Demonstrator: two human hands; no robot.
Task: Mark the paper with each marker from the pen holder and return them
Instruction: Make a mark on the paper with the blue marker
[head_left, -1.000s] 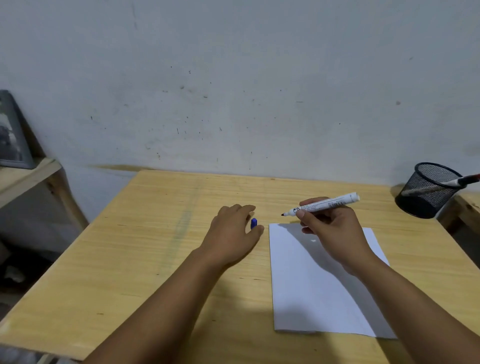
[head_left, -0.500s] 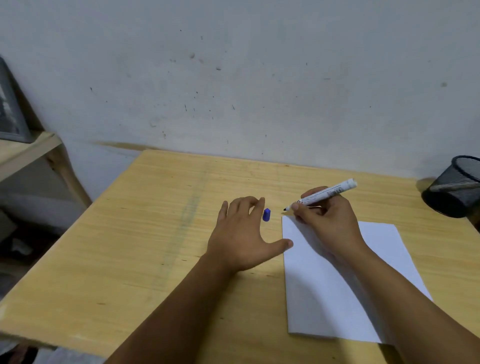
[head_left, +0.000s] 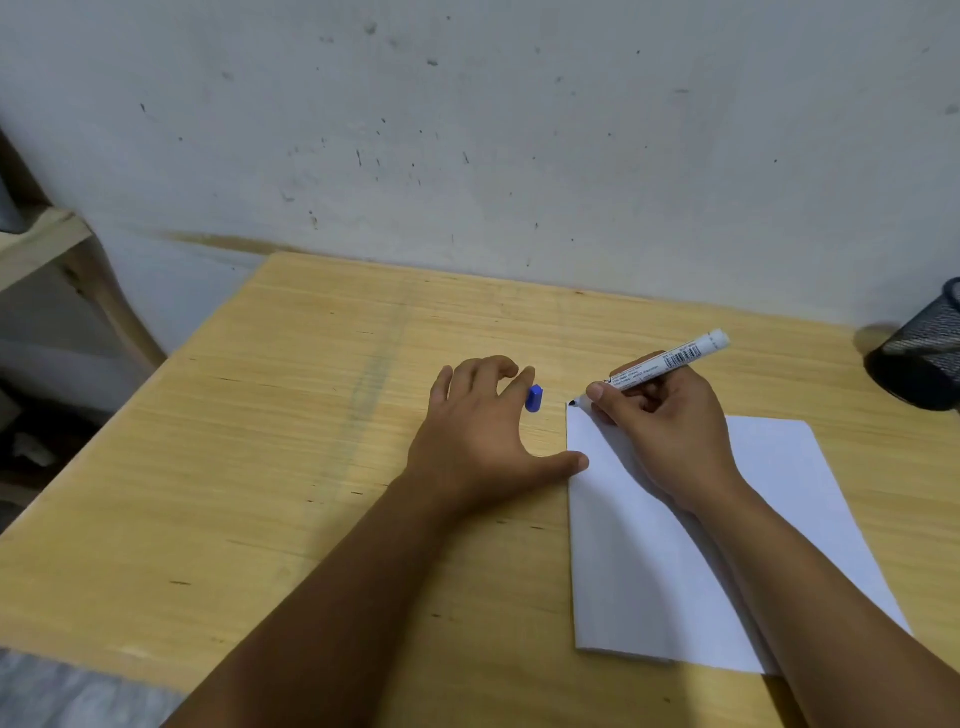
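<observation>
A white sheet of paper (head_left: 644, 561) lies on the wooden table (head_left: 291, 447). My right hand (head_left: 660, 426) grips an uncapped white marker (head_left: 670, 361), its dark tip right at the paper's far left corner. My left hand (head_left: 483, 431) rests flat on the table just left of the paper, fingers spread and thumb touching the paper's edge. The marker's blue cap (head_left: 534, 399) lies on the table beside my left fingertips. The black mesh pen holder (head_left: 919, 358) stands at the far right edge, partly cut off; what is inside it is hidden.
A stained white wall (head_left: 467, 130) runs directly behind the table. A wooden shelf (head_left: 47, 239) stands at the left, beyond the table's edge. Grey cloth (head_left: 78, 691) shows at the bottom left corner.
My right hand has brought the marker down and left until its tip is at the paper's corner. My left hand has drawn back from the blue cap and flattened. The view has shifted left.
</observation>
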